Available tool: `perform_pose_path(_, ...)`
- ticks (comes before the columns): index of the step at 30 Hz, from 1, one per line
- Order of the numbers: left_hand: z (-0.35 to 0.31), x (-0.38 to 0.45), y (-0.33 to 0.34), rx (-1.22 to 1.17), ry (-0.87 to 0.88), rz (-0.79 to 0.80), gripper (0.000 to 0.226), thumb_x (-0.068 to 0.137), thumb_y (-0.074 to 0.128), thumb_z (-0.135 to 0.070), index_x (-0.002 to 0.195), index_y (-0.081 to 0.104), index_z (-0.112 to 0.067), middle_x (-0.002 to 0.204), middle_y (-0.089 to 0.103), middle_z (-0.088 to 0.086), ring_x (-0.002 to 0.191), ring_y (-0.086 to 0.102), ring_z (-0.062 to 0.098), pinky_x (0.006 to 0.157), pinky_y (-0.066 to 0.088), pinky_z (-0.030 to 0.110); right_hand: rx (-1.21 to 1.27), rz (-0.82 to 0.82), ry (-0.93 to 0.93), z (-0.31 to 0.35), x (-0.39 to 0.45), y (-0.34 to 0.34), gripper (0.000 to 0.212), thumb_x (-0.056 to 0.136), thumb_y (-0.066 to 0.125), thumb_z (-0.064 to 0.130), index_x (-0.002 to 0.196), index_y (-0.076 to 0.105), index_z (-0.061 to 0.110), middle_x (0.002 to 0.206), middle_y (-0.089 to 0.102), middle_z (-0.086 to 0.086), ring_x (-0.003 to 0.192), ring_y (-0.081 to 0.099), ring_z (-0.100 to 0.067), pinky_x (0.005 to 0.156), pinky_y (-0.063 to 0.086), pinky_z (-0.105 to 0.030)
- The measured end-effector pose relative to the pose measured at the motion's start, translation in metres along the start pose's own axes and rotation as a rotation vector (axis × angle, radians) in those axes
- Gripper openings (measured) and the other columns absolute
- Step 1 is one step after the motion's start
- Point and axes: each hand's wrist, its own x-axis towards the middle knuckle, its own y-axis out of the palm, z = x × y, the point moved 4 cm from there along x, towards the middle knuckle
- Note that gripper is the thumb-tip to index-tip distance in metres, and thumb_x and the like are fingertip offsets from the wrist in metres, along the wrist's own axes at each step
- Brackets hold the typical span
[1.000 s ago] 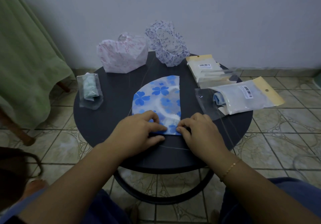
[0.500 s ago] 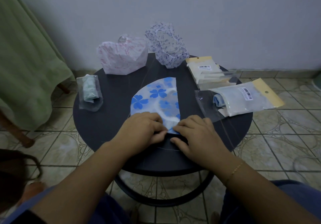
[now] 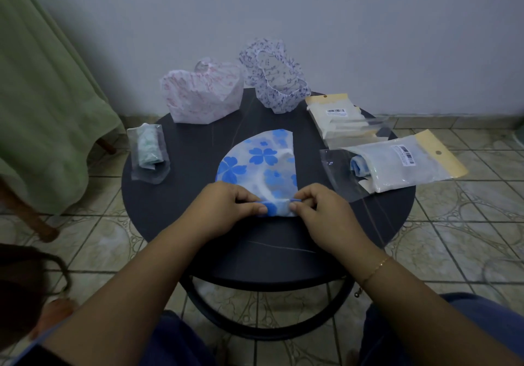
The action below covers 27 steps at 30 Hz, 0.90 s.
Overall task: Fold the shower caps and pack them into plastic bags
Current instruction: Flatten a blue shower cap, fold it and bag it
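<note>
A white shower cap with blue flowers (image 3: 262,164) lies folded in a half-round shape in the middle of the round dark table (image 3: 198,152). Its near edge is rolled up a little. My left hand (image 3: 228,205) pinches that rolled edge on the left, and my right hand (image 3: 317,209) pinches it on the right. A pink-patterned cap (image 3: 202,96) and a purple-patterned cap (image 3: 273,79) stand unfolded at the back. A clear bag with a folded green cap (image 3: 147,152) lies at the left. At the right lies a bag holding a blue cap (image 3: 397,162).
A stack of plastic bags with yellow headers (image 3: 337,116) lies at the back right. A green cloth (image 3: 37,104) hangs over furniture at the left. The wall stands close behind the table, and tiled floor (image 3: 465,223) surrounds it.
Both hands have lifted the cap's near edge and rolled it away from me; the flat near part is now a small roll between my fingers.
</note>
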Motion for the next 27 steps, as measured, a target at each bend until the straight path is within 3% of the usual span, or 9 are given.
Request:
perform_pose_path(3, -0.001, 0.003, 0.001, -0.053, -0.036, -0.024, 0.005, 0.074, 0.076, -0.037, 0.073, 0.072, -0.037, 0.083, 0.068, -0.02, 0.085, 0.06, -0.005, 0.072, 0.043, 0.01, 0.029, -0.029, 0.074, -0.001, 0.003, 0.001, 0.007, 0.086, 0.063, 0.03, 0.086, 0.057, 0.026, 0.074, 0.056, 0.01, 0.094, 0.057, -0.019, 0.092, 0.043, -0.043)
perform_pose_path(7, 0.001, 0.009, 0.002, -0.096, -0.091, -0.065, 0.014, 0.071, 0.079, -0.038, 0.074, 0.074, -0.025, 0.084, 0.072, -0.009, 0.087, 0.064, 0.006, 0.084, 0.051, 0.03, 0.047, -0.08, 0.141, -0.004, 0.005, 0.005, 0.01, 0.084, 0.063, 0.033, 0.083, 0.054, 0.029, 0.086, 0.061, 0.001, 0.094, 0.057, -0.023, 0.088, 0.046, -0.041)
perform_pose_path(9, 0.002, 0.012, 0.003, -0.066, -0.119, -0.061, 0.018, 0.07, 0.079, -0.04, 0.071, 0.074, -0.023, 0.083, 0.073, -0.007, 0.086, 0.065, 0.01, 0.085, 0.052, 0.035, 0.048, -0.091, 0.136, -0.002, 0.005, 0.004, 0.01, 0.084, 0.064, 0.031, 0.083, 0.055, 0.027, 0.08, 0.058, 0.004, 0.092, 0.057, -0.021, 0.086, 0.046, -0.04)
perform_pose_path(13, 0.0, 0.017, 0.002, -0.028, -0.153, -0.02, 0.02, 0.07, 0.079, -0.041, 0.068, 0.072, -0.022, 0.08, 0.071, -0.008, 0.083, 0.064, 0.009, 0.078, 0.051, 0.029, 0.082, -0.137, 0.114, 0.002, 0.002, -0.001, 0.008, 0.081, 0.068, 0.027, 0.081, 0.06, 0.024, 0.065, 0.056, 0.008, 0.078, 0.058, -0.014, 0.073, 0.048, -0.03)
perform_pose_path(16, -0.002, 0.018, 0.001, -0.006, -0.176, 0.018, 0.02, 0.071, 0.078, -0.041, 0.067, 0.07, -0.023, 0.083, 0.071, -0.007, 0.083, 0.062, 0.009, 0.074, 0.048, 0.026, 0.086, -0.157, 0.096, 0.003, 0.0, -0.002, 0.009, 0.081, 0.069, 0.026, 0.081, 0.06, 0.025, 0.067, 0.056, 0.009, 0.074, 0.056, -0.01, 0.066, 0.044, -0.026)
perform_pose_path(21, -0.005, 0.018, 0.001, 0.015, -0.197, 0.041, 0.02, 0.072, 0.077, -0.042, 0.069, 0.071, -0.022, 0.087, 0.071, -0.002, 0.087, 0.062, 0.014, 0.076, 0.05, 0.03, -0.144, -0.242, -0.116, 0.009, -0.003, -0.004, 0.019, 0.081, 0.07, 0.022, 0.099, 0.064, 0.023, 0.098, 0.05, 0.006, 0.094, 0.047, -0.01, 0.075, 0.036, -0.023)
perform_pose_path(24, -0.005, 0.017, 0.001, 0.018, -0.202, 0.035, 0.022, 0.072, 0.077, -0.042, 0.07, 0.071, -0.021, 0.087, 0.072, 0.0, 0.089, 0.064, 0.016, 0.078, 0.051, 0.032, -0.413, -0.303, -0.366, 0.017, -0.008, 0.004, 0.011, 0.074, 0.067, 0.016, 0.083, 0.073, 0.021, 0.087, 0.064, 0.006, 0.083, 0.055, -0.019, 0.067, 0.039, -0.03)
perform_pose_path(27, -0.003, 0.017, 0.0, 0.009, -0.208, 0.023, 0.025, 0.072, 0.076, -0.045, 0.071, 0.073, -0.02, 0.087, 0.072, -0.001, 0.087, 0.064, 0.015, 0.079, 0.052, 0.033, -0.532, -0.265, -0.355, 0.015, -0.009, 0.009, 0.015, 0.07, 0.062, 0.023, 0.078, 0.074, 0.025, 0.079, 0.068, 0.011, 0.076, 0.06, -0.019, 0.062, 0.04, -0.031)
